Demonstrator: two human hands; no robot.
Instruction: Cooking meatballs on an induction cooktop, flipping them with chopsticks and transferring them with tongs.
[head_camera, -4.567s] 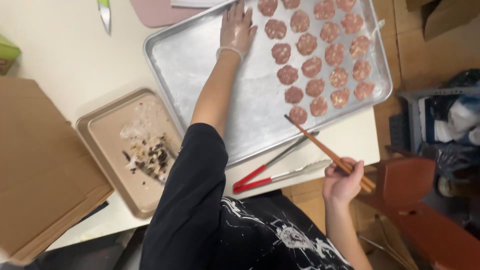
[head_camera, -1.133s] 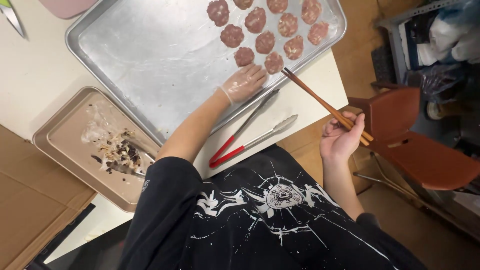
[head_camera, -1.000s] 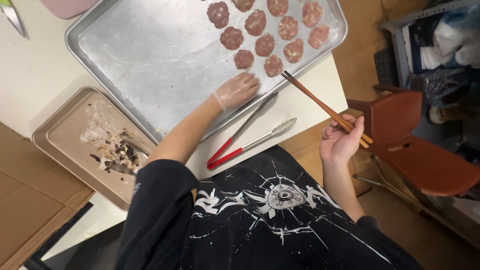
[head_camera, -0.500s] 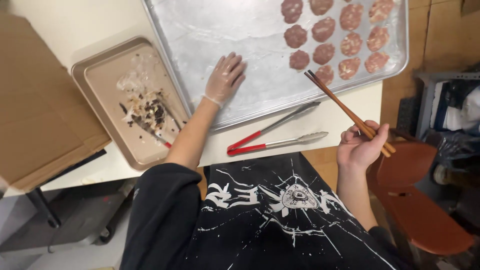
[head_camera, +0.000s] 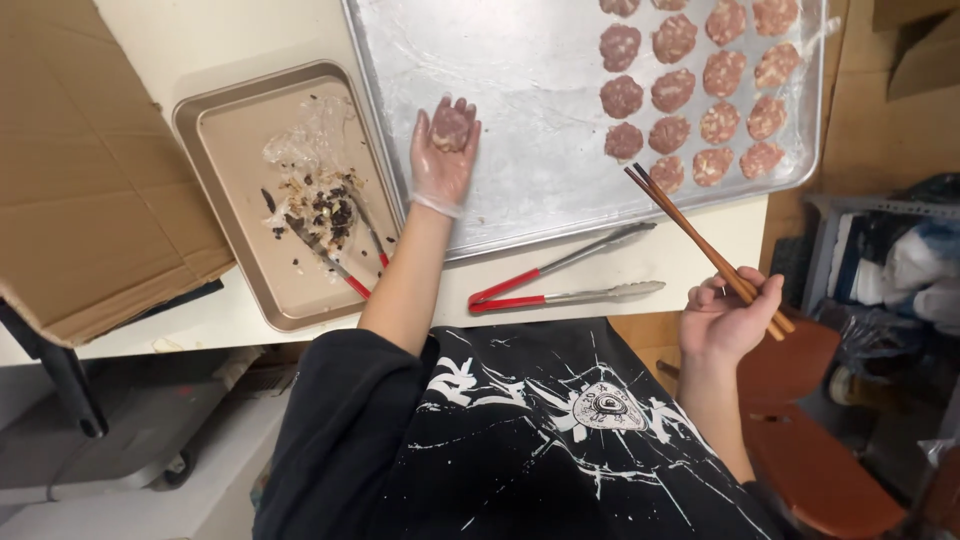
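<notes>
My left hand (head_camera: 440, 168), in a thin clear glove, lies palm up over the left part of a large silver baking tray (head_camera: 520, 90) and cradles one round raw meat patty (head_camera: 450, 128). Several more patties (head_camera: 690, 92) sit in rows at the tray's right end. My right hand (head_camera: 725, 322) is off the table's front edge and grips a pair of wooden chopsticks (head_camera: 690, 228), their tips reaching the tray's near rim beside the closest patties.
Red-handled metal tongs (head_camera: 560, 282) lie on the white table in front of the tray. A smaller brown tray (head_camera: 240, 130) to the left holds dark scraps and a red-handled tool. Cardboard (head_camera: 80, 180) lies far left; a reddish stool (head_camera: 800, 400) stands at right.
My left hand has turned from palm down at the tray's near edge to palm up with a patty in it. My right hand keeps the chopsticks. The view has shifted left.
</notes>
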